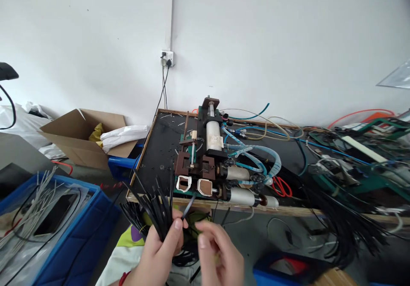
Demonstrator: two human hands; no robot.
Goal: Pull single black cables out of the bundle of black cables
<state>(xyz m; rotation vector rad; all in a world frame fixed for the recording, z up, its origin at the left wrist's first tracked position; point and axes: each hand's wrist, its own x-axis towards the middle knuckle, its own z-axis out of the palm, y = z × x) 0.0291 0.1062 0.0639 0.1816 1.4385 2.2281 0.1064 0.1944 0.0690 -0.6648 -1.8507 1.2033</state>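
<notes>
My left hand [165, 247] is closed around a bundle of black cables [156, 209], whose loose ends fan upward and to the left. Between its thumb and fingers, one cable with a greyish end [189, 206] points toward the machine. Just to the right is my right hand [218, 252], slightly blurred, its fingers bent and its thumb apart from the index finger, with nothing visible between them. Ahead of both hands, at the bench edge, sits a pneumatic machine [205, 157] with white cylinders and two white-rimmed jaws [194, 185].
The wood-edged black bench [156, 145] carries blue air hoses [265, 157] and a long black cable bundle [320, 204] hanging over its front edge. On the left stand a blue bin [92, 217] with pale wires and a phone, and an open cardboard box [92, 149].
</notes>
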